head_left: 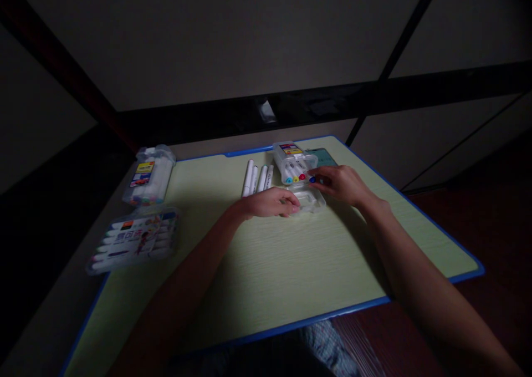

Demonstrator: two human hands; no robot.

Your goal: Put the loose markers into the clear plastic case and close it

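Observation:
A clear plastic marker case (286, 158) stands open towards the far edge of the table, with several markers inside showing light blue, yellow and red ends. Its transparent lid (313, 199) is folded down onto the tabletop in front. My right hand (338, 184) pinches a blue-ended marker (312, 180) at the right side of the case mouth. My left hand (270, 202) has its fingers curled at the left edge of the lid. Just behind that hand, several white markers (248, 178) lie side by side, their near ends partly hidden.
At the left lie a second clear marker case (152, 174) and a flat case of pens (133, 241) that overhangs the edge. A dark green flat object (322, 157) rests behind my right hand. The pale table (266, 271) has a blue rim and stands against a wall.

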